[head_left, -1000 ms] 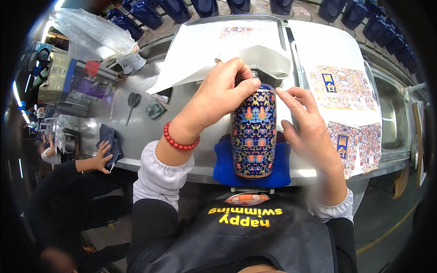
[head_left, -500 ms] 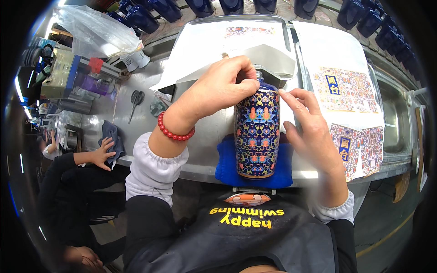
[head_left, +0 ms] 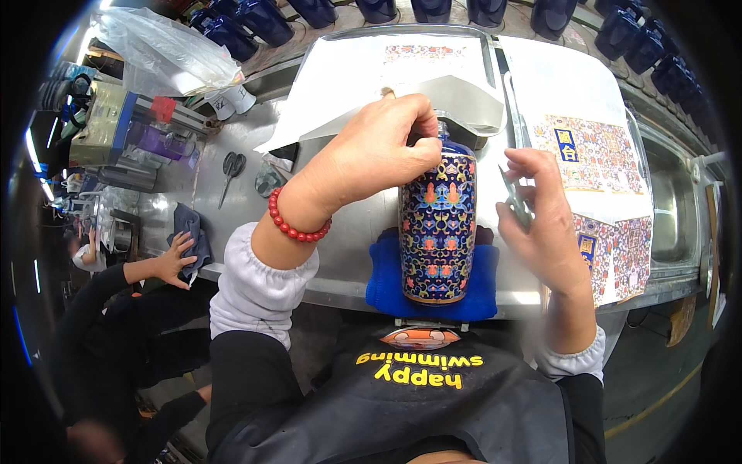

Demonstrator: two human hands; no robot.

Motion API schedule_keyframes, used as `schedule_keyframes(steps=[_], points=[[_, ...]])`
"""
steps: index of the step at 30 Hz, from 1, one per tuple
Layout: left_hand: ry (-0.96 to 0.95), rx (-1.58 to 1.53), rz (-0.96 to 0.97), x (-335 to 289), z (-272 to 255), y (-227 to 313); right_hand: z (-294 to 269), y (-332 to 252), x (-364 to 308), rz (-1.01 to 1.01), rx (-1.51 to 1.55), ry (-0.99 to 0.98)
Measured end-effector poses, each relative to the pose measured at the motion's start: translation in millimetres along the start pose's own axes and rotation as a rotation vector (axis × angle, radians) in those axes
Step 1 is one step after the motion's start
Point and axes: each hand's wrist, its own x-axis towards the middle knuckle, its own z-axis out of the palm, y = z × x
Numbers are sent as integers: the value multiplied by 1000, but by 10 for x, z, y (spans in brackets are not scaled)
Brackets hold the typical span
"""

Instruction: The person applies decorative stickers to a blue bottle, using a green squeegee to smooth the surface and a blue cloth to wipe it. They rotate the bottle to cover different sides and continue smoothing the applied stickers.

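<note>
Your right hand (head_left: 545, 224) has come away from the bottle's shoulder, where its fingertips were half a second ago, and now stands apart from the glass on the right. A thin, flat, grey-green tool (head_left: 516, 199) shows in it, and it was not visible in the earlier views. For the work in hand, this means that the right side of the shoulder is clear of fingers and your left hand (head_left: 380, 148) alone keeps hold at the neck end.

The dark-blue floral-patterned bottle (head_left: 437, 232) lies lengthwise in front of you, neck pointing away and base toward you, with its lower part over a folded blue cloth (head_left: 390, 278) at the near edge of the steel bench (head_left: 340, 251). It has barely shifted.

Your left hand is bent closely in, thumb and fingers pinched on the bottle's neck just above the patterned band; the back of the hand hides part of the grip.

Your right hand is loosely curled rather than clenched, with the tool held between thumb and fingers. It is somewhat blurred, so it may be a scraper, but its exact kind is uncertain. Patterned decal sheets (head_left: 599, 155) lie on white paper farther right.
</note>
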Motion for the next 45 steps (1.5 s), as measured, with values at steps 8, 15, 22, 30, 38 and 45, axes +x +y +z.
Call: schedule_keyframes(steps=[8, 15, 22, 30, 38, 45], points=[[93, -58, 88, -78, 23, -7, -366, -62, 232, -16, -32, 3], [274, 213, 292, -266, 175, 132, -536, -77, 574, -113, -153, -73], [257, 320, 268, -569, 276, 328, -503, 40, 953, -182, -30, -270], [235, 561, 245, -1254, 1030, 337, -497, 150, 1268, -138, 143, -497], [443, 40, 370, -1219, 1249, -190, -392, -22, 1537, -265, -4, -602], [407, -5, 299, -1079, 645, -172, -278, -171, 1786, -223, 84, -789]])
